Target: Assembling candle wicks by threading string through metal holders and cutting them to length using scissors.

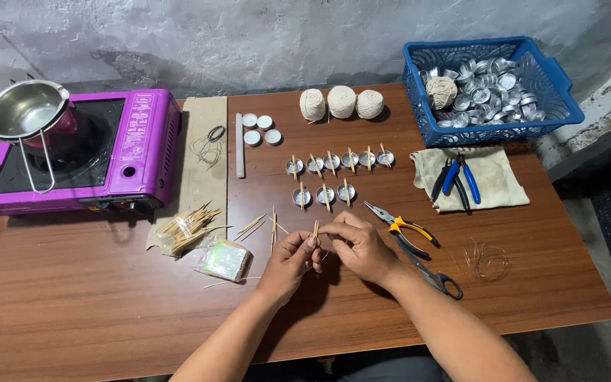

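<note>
My left hand [290, 259] and right hand [359, 246] meet fingertip to fingertip over the counter [93, 297], just in front of me. Between them I pinch a pair of sticks [315, 229]: the left thumb and forefinger are closed on the lower end, the right fingers closed close beside them, touching the same spot. The sticks stand nearly upright, poking up out of my fingers. They are thin, pale wood, pressed side by side. I cannot tell whether a thread runs between them; it is too small to see.

Just beyond my hands lie two rows of small metal cups [339, 161], each with sticks laid across its top. Loose sticks [274, 226] lie just left of my fingertips, and farther left a heap of them [187, 229] beside a small clear packet [226, 259]. Touching-near my right hand are yellow-handled pliers [403, 229], and scissors [438, 279] lie by my right wrist. Thin wire [486, 259] curls well to the right. Far ahead sit three balls of string [341, 103], a blue basket [559, 90] of empty cups, and a cloth [498, 182] with blue-handled tools. Well off to my left stands a purple stove [144, 141] with a steel pot [24, 109].
</note>
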